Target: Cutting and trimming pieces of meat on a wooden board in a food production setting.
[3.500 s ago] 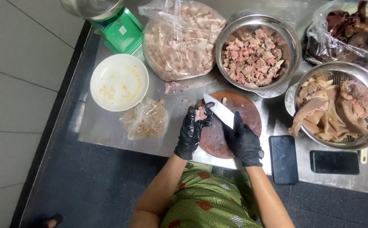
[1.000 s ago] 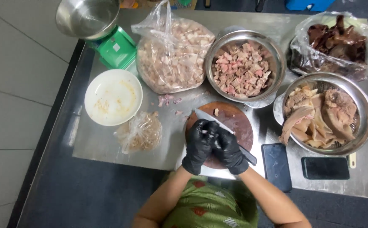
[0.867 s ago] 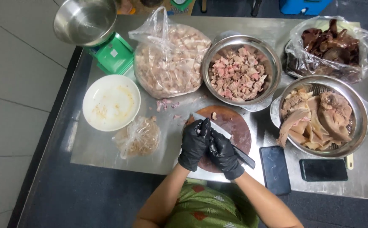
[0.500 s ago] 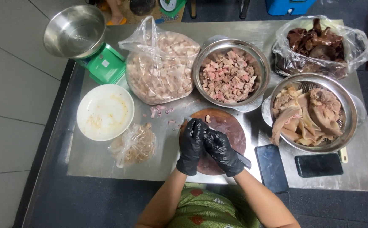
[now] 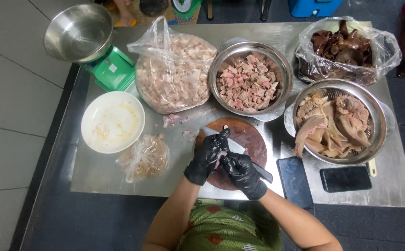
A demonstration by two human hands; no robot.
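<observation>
My left hand [image 5: 206, 157] and my right hand [image 5: 243, 173], both in black gloves, meet over a round brown cutting board [image 5: 250, 137]. Between their fingertips they pinch a small pink piece of meat [image 5: 220, 156]. A knife [image 5: 234, 145] lies slantwise across the board under the hands. Its blade points up-left and its dark handle sticks out past my right hand. A steel bowl of diced pink meat [image 5: 249, 82] stands just beyond the board.
On the steel table [image 5: 100, 179]: a white plate [image 5: 113, 122], a small plastic bag [image 5: 144, 158], a big bag of cut meat [image 5: 174, 76], a green scale with steel pan [image 5: 79, 33], a colander of offal [image 5: 337, 121], a bag of dark meat [image 5: 346, 46], two phones [image 5: 295, 181].
My right hand held the knife over the board 3.5 s ago; now the knife lies on the board and both hands are together on a meat piece. The view has drifted, showing more of the table's far side.
</observation>
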